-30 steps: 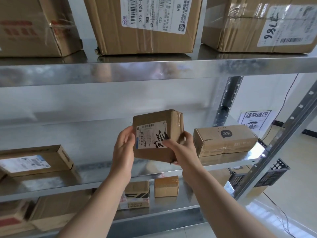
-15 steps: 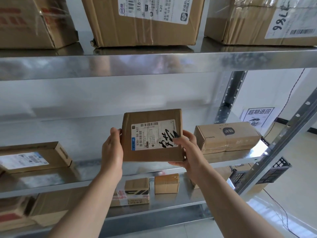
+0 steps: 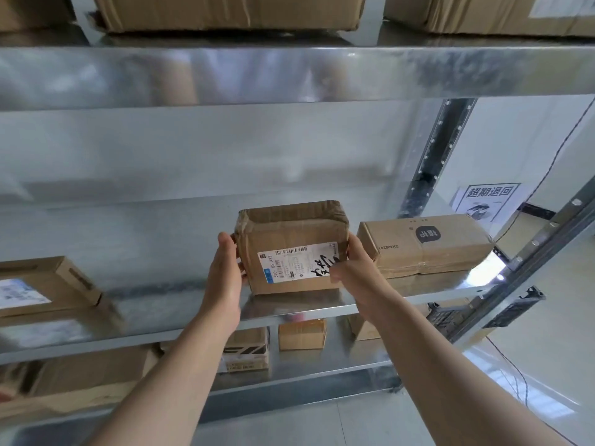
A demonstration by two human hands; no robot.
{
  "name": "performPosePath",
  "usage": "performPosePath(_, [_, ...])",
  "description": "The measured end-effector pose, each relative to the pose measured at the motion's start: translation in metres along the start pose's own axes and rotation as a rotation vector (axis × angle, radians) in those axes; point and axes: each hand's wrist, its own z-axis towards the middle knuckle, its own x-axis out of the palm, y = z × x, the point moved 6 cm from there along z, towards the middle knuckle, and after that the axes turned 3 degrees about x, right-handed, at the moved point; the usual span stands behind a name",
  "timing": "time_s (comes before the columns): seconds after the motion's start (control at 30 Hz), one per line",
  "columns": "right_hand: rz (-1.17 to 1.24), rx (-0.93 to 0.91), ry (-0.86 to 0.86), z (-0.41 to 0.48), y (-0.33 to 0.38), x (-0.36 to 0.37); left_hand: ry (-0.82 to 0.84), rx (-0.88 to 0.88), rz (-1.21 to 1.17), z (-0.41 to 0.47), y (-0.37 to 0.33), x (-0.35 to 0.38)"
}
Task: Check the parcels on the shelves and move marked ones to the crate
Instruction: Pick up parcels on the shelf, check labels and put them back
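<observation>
Label check — 2 hands, 1 parcel
Left hand and right hand clasp its sides, fingers curled round, at the middle shelf front; label looks pen-marked — next, probably carry it to the crate.

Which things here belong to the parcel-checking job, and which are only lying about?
Belong to the job:
- labelled parcel with black handwriting, gripped by left hand and right hand
- long box and flat box on the same shelf
- black crate, partly hidden behind the post

Just lying about:
- paper sign on the wall
- black cable
</observation>
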Motion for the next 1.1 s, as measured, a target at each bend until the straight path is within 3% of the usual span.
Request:
performPosePath(0.37, [0.137,0.049,0.009,0.028,-0.023,-0.007,-0.052,0.064,0.055,0.012,0.007,0.024])
performPosePath(0.7, [0.209,0.073,0.071,0.013,-0.018,-0.02,-0.158,0.017,0.084,-0.002,0.004,0.022])
performPosePath(1.1, [0.12,0.023,-0.007,-0.04,0.016,-0.054,-0.115,0.246,0.231,-0.026,-0.044,0.061])
